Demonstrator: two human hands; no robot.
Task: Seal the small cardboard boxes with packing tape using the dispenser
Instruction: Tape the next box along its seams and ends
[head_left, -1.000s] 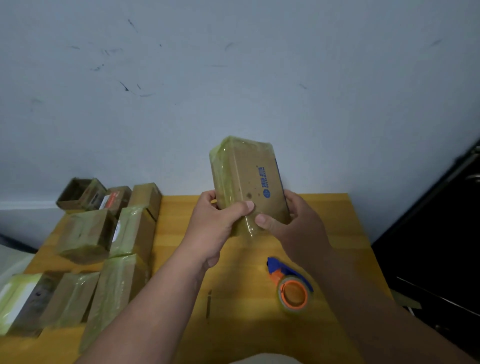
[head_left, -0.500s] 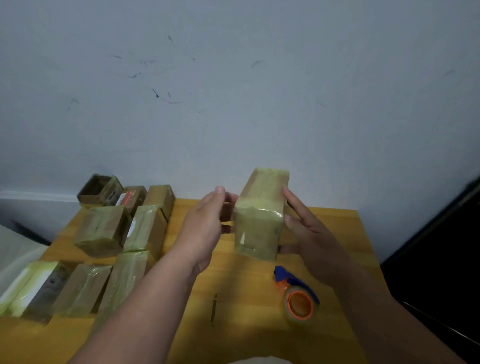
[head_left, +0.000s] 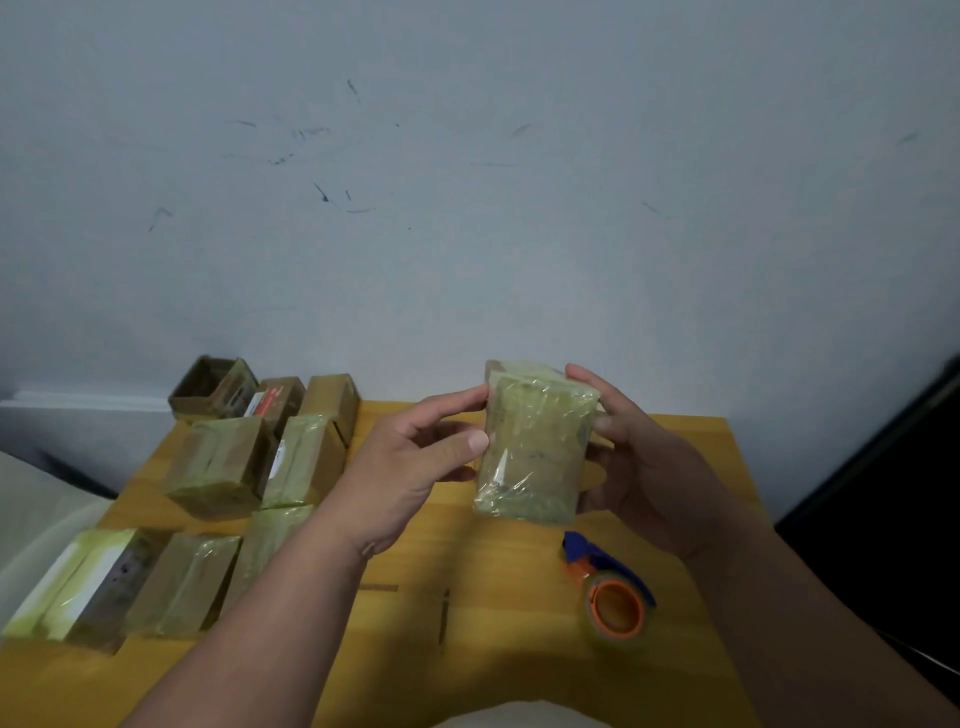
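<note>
A small cardboard box (head_left: 535, 457) wrapped in glossy yellowish tape is held upright above the wooden table (head_left: 467, 649), its taped face toward me. My right hand (head_left: 649, 478) grips it from the right, fingers curled round its back and top corner. My left hand (head_left: 410, 467) touches the box's left edge with the tips of its thumb and forefinger, fingers fairly straight. The tape dispenser (head_left: 610, 592), blue with an orange core and a clear roll, lies on the table below my right hand, untouched.
Several taped boxes (head_left: 218, 462) lie in rows on the table's left side. An open brown box (head_left: 208, 387) stands at the back left corner. A dark object (head_left: 883, 519) borders the table's right side, and a grey wall rises behind.
The box has been turned from its broad printed face to a narrower taped face and lowered. My left hand let go of it and now only touches its left edge.
</note>
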